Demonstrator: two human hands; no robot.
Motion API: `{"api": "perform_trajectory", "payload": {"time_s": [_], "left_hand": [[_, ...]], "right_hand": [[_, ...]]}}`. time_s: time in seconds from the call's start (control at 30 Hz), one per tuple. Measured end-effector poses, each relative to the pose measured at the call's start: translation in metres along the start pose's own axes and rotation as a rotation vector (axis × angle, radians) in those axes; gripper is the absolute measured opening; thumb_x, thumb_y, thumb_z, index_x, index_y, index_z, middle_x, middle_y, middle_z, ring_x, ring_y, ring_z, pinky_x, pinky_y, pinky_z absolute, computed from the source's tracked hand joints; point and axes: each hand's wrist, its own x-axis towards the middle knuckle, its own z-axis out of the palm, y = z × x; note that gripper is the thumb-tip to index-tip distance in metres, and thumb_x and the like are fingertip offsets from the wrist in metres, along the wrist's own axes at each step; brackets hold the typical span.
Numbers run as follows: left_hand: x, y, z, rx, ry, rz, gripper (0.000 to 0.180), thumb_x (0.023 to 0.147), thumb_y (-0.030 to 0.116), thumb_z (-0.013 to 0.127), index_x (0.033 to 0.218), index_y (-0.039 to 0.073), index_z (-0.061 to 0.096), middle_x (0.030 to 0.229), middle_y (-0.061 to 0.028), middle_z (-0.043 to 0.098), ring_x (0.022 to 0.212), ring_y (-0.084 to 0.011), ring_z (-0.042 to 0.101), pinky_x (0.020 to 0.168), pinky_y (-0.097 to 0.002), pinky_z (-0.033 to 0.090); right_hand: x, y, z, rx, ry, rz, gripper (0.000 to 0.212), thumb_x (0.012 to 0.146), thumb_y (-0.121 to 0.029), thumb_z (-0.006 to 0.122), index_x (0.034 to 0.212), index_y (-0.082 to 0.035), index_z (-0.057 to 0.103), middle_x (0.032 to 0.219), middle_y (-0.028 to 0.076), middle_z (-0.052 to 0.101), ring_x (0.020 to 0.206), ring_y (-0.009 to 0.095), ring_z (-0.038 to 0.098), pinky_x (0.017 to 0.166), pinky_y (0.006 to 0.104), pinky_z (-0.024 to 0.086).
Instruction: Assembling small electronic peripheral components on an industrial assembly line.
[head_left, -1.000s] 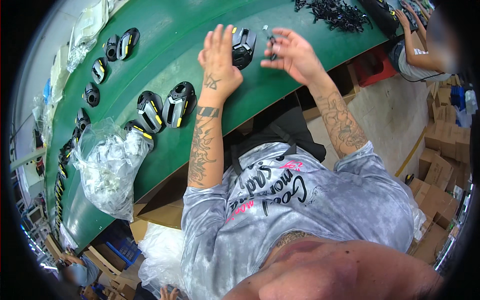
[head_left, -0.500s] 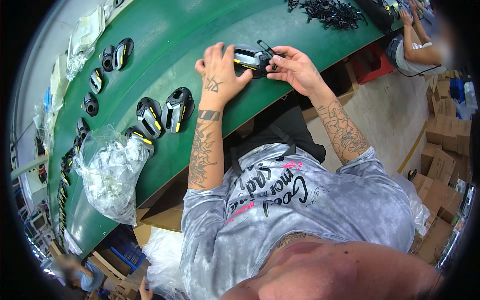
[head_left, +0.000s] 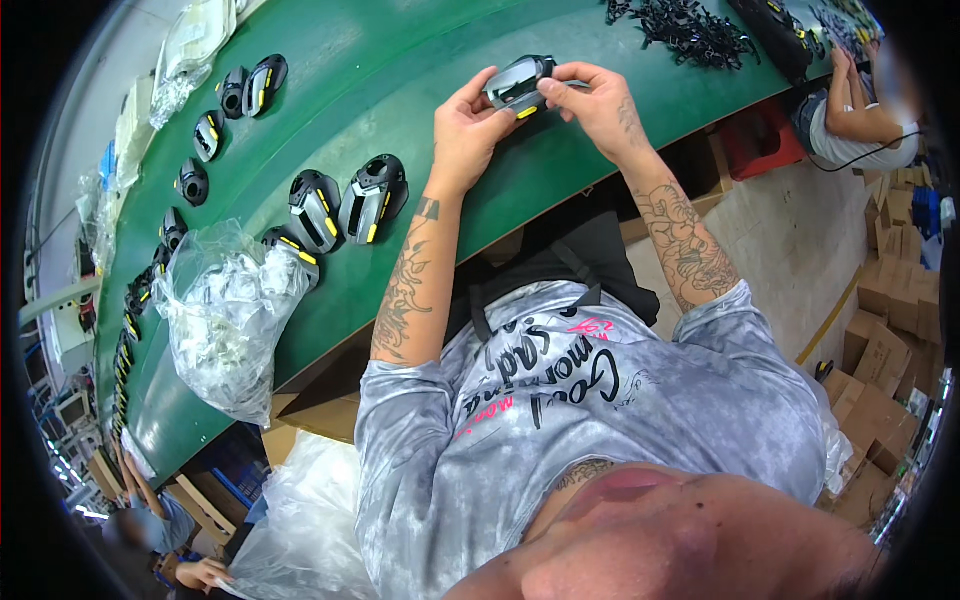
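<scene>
A black-and-grey plastic housing [head_left: 515, 88] with yellow accents is held tilted just over the green table. My left hand [head_left: 468, 132] grips its left end, thumb along the near side and fingers around the far side. At the other end my right hand [head_left: 592, 104] pinches a thin black plastic piece between thumb and forefinger, against the housing. The fingers cover most of that piece, so how it sits there cannot be made out. Left of my hands stand two similar housings, a nearer one [head_left: 373, 200] and another [head_left: 315, 212] beside it.
A clear plastic bag [head_left: 230, 325] of pale contents lies at the table's front edge. More housings [head_left: 263, 86] line the far left. Small black parts [head_left: 690, 35] are heaped at the far right. A red bin [head_left: 762, 140] and cardboard boxes [head_left: 885, 330] stand beyond; co-workers sit at both ends.
My hands have raised the housing and tilted it. The thin black piece, earlier held upright and in plain sight, is now against the housing, mostly behind my right fingers.
</scene>
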Motion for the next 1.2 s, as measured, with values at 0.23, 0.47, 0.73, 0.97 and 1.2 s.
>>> {"api": "perform_trajectory", "payload": {"time_s": [0.23,0.47,0.73,0.97,1.2], "left_hand": [[0.005,0.002,0.004,-0.024,-0.016,-0.023,0.065,0.091,-0.013,0.059,0.153,-0.011,0.039,0.134,-0.0206,0.061,0.114,-0.0268,0.069,0.097,-0.0417,0.064],[0.0,0.002,-0.003,0.021,0.008,-0.031,0.061,0.096,-0.004,0.066,0.151,-0.01,0.042,0.128,-0.0159,0.065,0.111,-0.0225,0.069,0.096,-0.0407,0.064],[0.001,0.002,0.001,0.111,0.032,-0.014,0.048,0.098,0.001,0.067,0.144,-0.006,0.056,0.115,-0.0102,0.069,0.1,-0.0167,0.07,0.083,-0.0334,0.066],[-0.003,0.005,0.008,0.096,0.103,-0.083,0.045,0.098,-0.003,0.063,0.142,-0.007,0.056,0.118,-0.013,0.069,0.099,-0.0196,0.072,0.081,-0.0346,0.067],[0.006,0.006,0.003,-0.042,0.048,-0.083,0.046,0.095,-0.007,0.061,0.14,-0.008,0.054,0.125,-0.0175,0.065,0.104,-0.0244,0.071,0.085,-0.0391,0.067]], "right_hand": [[0.011,-0.001,0.001,-0.331,0.137,-0.132,0.032,0.089,-0.025,0.082,0.103,0.003,0.076,0.087,0.007,0.075,0.079,0.012,0.067,0.076,0.0269,0.054],[0.005,-0.022,0.01,-0.703,0.109,-0.224,0.042,0.085,-0.037,0.085,0.092,0.004,0.075,0.105,0.011,0.072,0.084,0.016,0.067,0.08,0.0318,0.055],[0.028,0.016,0.01,-0.516,0.056,-0.321,0.076,0.077,-0.049,0.089,0.133,-0.006,0.061,0.118,0.02,0.065,0.108,0.027,0.066,0.098,0.0398,0.055],[0.029,0.018,-0.01,-0.421,-0.122,-0.291,0.067,0.085,-0.039,0.087,0.133,-0.002,0.058,0.123,0.014,0.065,0.111,0.022,0.065,0.096,0.0361,0.055],[0.02,0.034,-0.019,-0.004,-0.217,-0.27,0.06,0.091,-0.012,0.081,0.142,-0.001,0.05,0.118,0.007,0.066,0.107,0.013,0.065,0.097,0.0277,0.054]]}}
